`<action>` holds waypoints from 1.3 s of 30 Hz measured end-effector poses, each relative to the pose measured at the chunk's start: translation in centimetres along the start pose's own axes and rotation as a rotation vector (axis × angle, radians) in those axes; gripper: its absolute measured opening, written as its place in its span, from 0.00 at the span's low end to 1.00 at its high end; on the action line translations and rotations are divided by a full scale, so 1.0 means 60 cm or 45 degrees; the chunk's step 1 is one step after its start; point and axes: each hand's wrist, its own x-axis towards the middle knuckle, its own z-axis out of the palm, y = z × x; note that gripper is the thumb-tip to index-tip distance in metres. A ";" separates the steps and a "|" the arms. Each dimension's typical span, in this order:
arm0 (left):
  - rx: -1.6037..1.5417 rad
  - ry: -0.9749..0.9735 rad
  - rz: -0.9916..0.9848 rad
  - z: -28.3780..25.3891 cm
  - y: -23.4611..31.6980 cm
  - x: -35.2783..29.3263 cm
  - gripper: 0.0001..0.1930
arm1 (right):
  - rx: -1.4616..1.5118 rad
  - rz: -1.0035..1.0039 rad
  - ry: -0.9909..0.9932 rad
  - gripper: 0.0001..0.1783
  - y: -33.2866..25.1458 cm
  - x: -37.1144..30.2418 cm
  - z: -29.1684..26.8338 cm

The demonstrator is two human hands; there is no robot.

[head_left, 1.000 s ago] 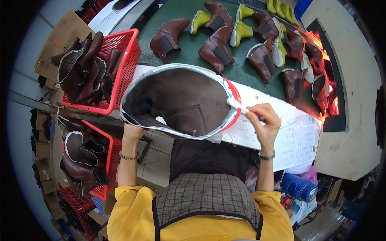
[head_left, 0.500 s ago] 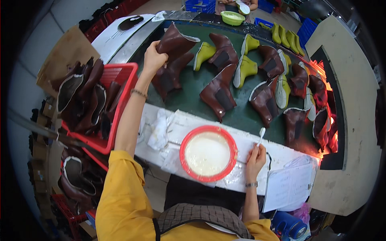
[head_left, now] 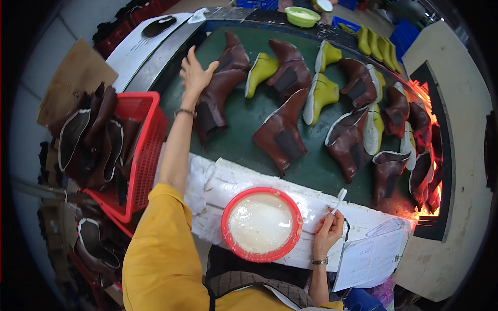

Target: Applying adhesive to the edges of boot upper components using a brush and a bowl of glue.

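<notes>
My left hand [head_left: 197,75] is empty, fingers spread, beside the left edge of a green conveyor belt [head_left: 238,142]. Just right of it, a brown ankle boot [head_left: 234,56] lies on the belt, above another brown boot [head_left: 218,98]. My right hand [head_left: 328,230] is closed on a small white brush [head_left: 340,199], head up, near the belt's front edge. Left of that hand, a red-rimmed bowl [head_left: 226,217] of milky white liquid sits on the white ledge. Further brown boots [head_left: 286,132] and yellow-green low boots with pale soles [head_left: 323,93] lie across the belt.
A red basket [head_left: 148,150] heaped with brown boots stands at my left. On the right, the belt runs into an orange-glowing opening [head_left: 430,197]. Written sheets [head_left: 365,262] hang at the ledge. A green bowl [head_left: 303,18] stands across the belt.
My left hand has let go of the brown boot, which now lies on the belt, and its fingers have spread. The right hand still grips the brush. The whole view has shifted slightly.
</notes>
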 end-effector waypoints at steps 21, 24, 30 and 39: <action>0.810 0.324 -0.802 -0.727 -0.222 -0.245 0.52 | 0.128 -0.189 -0.047 0.12 0.010 -0.009 -0.003; 0.880 0.437 -0.364 -0.770 -0.291 -0.264 0.37 | 0.083 -0.182 -0.056 0.12 0.034 0.007 -0.013; 0.264 0.595 0.294 -0.777 -0.022 -0.360 0.26 | -0.099 -0.296 -0.190 0.12 -0.057 0.001 -0.042; 0.136 0.060 0.758 -0.579 0.090 -0.569 0.25 | -1.118 -0.869 -0.567 0.06 -0.190 -0.068 0.006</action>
